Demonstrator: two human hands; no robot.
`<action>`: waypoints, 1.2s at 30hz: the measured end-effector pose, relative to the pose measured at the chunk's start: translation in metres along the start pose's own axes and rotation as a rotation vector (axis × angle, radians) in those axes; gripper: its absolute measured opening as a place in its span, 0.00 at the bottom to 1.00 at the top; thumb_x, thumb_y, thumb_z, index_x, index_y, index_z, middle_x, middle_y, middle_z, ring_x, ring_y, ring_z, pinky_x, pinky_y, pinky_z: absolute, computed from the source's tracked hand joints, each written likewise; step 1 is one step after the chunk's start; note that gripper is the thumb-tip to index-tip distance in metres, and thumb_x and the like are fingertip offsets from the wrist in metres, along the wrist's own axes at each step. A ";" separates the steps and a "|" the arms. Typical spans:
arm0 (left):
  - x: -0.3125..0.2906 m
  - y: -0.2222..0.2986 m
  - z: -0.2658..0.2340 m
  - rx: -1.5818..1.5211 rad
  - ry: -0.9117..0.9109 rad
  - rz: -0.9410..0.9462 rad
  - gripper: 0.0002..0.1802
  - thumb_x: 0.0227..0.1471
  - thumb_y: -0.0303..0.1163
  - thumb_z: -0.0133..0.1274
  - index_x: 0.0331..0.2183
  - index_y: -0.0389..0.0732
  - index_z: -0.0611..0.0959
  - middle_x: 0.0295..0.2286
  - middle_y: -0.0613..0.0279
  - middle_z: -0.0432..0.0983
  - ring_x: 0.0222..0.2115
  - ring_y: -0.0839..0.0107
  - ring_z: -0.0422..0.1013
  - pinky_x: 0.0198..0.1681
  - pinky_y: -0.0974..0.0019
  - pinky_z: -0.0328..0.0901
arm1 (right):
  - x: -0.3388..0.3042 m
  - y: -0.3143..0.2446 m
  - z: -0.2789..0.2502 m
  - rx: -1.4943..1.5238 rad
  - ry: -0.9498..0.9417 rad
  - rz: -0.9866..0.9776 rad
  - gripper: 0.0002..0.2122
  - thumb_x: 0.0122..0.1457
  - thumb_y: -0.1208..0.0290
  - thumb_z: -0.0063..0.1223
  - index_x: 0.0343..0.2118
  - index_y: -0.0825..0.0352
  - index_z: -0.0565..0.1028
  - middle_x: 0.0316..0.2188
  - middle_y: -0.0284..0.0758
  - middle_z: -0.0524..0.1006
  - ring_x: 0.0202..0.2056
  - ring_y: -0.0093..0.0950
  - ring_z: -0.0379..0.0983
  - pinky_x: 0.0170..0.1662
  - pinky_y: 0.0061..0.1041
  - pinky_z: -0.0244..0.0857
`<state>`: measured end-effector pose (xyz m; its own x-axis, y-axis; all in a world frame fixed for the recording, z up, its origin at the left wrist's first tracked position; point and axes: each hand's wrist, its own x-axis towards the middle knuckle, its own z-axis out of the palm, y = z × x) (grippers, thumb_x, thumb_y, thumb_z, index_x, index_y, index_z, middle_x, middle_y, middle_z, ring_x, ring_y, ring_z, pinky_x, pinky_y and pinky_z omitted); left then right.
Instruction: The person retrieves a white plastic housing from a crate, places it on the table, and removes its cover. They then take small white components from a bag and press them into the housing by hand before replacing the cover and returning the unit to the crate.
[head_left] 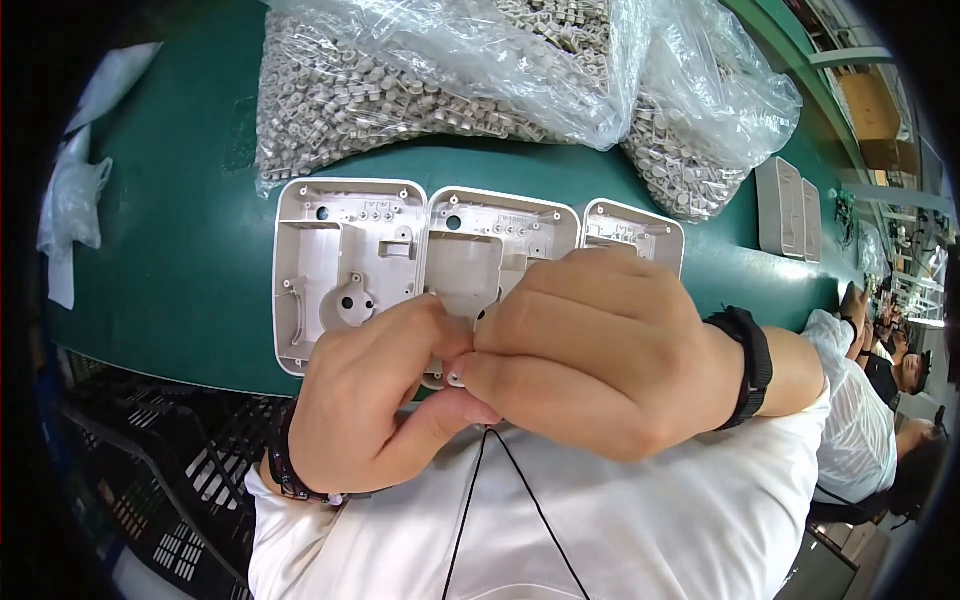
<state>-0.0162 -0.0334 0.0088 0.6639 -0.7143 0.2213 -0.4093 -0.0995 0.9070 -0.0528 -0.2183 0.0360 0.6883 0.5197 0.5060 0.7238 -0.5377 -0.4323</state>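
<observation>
My left hand (362,395) and my right hand (605,350) meet over the near edge of the middle housing. Both are closed, their thumbs and fingertips pinching a small light-grey plastic part (456,379) with a hole in it. Most of that part is hidden by the fingers. Three pale grey plastic housings lie open side up in a row: a left housing (312,250), a middle housing (465,265) and a right housing (664,240). Posts, ribs and round holes show inside them. My hands cover the near portions of the middle and right ones.
Behind the housings lie a large clear bag of small grey plastic parts (350,110) and a second such bag (680,150). More housings (785,210) stand at the right on the green table (180,270). A black crate (170,480) is at lower left; people sit farther right.
</observation>
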 end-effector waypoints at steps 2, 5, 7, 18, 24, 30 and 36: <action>0.001 -0.003 -0.007 -0.029 -0.042 -0.033 0.20 0.37 0.42 0.61 0.25 0.37 0.73 0.19 0.62 0.67 0.15 0.71 0.64 0.17 0.72 0.55 | 0.001 0.002 -0.001 0.031 -0.021 0.023 0.08 0.38 0.76 0.55 0.25 0.68 0.73 0.22 0.34 0.72 0.19 0.27 0.68 0.19 0.22 0.57; 0.002 -0.007 -0.017 -0.076 -0.118 -0.100 0.19 0.37 0.42 0.60 0.25 0.37 0.73 0.19 0.62 0.67 0.15 0.69 0.65 0.17 0.71 0.57 | 0.006 0.008 -0.002 0.099 -0.059 0.059 0.09 0.37 0.76 0.55 0.26 0.69 0.74 0.22 0.35 0.72 0.19 0.26 0.68 0.19 0.22 0.57; 0.004 -0.007 -0.023 0.071 -0.091 -0.076 0.18 0.36 0.40 0.60 0.26 0.38 0.75 0.20 0.63 0.68 0.15 0.69 0.65 0.17 0.72 0.59 | 0.011 0.014 -0.001 0.127 -0.044 0.098 0.09 0.37 0.75 0.55 0.25 0.69 0.73 0.22 0.34 0.71 0.20 0.26 0.67 0.19 0.22 0.58; -0.001 -0.019 -0.021 0.557 -0.078 -0.075 0.19 0.36 0.38 0.58 0.33 0.41 0.78 0.27 0.68 0.71 0.15 0.72 0.66 0.16 0.72 0.60 | 0.023 0.076 0.014 -0.297 -0.412 -0.119 0.05 0.34 0.72 0.50 0.18 0.64 0.71 0.26 0.29 0.67 0.30 0.25 0.63 0.28 0.20 0.56; -0.002 -0.023 -0.020 0.573 -0.089 -0.024 0.19 0.36 0.38 0.58 0.35 0.42 0.78 0.27 0.68 0.71 0.14 0.73 0.66 0.16 0.72 0.59 | 0.034 0.079 0.013 -0.287 -0.532 -0.158 0.06 0.36 0.72 0.50 0.20 0.65 0.73 0.31 0.29 0.67 0.36 0.26 0.63 0.34 0.22 0.57; -0.002 -0.017 -0.027 0.547 -0.136 -0.066 0.22 0.36 0.36 0.59 0.37 0.39 0.77 0.29 0.62 0.72 0.19 0.68 0.69 0.19 0.71 0.62 | 0.028 0.075 -0.001 -0.194 -0.535 -0.026 0.09 0.37 0.74 0.52 0.26 0.67 0.76 0.35 0.32 0.69 0.40 0.29 0.63 0.37 0.24 0.58; -0.007 -0.012 -0.048 -0.399 0.065 -0.252 0.23 0.52 0.47 0.44 0.41 0.36 0.72 0.33 0.61 0.71 0.13 0.78 0.63 0.15 0.76 0.58 | 0.046 0.059 -0.011 0.016 -0.213 0.086 0.11 0.36 0.78 0.55 0.28 0.67 0.76 0.34 0.37 0.69 0.35 0.30 0.65 0.34 0.26 0.59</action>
<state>0.0137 0.0063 0.0135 0.7544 -0.6563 -0.0130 0.0336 0.0188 0.9993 0.0209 -0.2328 0.0419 0.7411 0.6013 0.2986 0.6612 -0.5768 -0.4797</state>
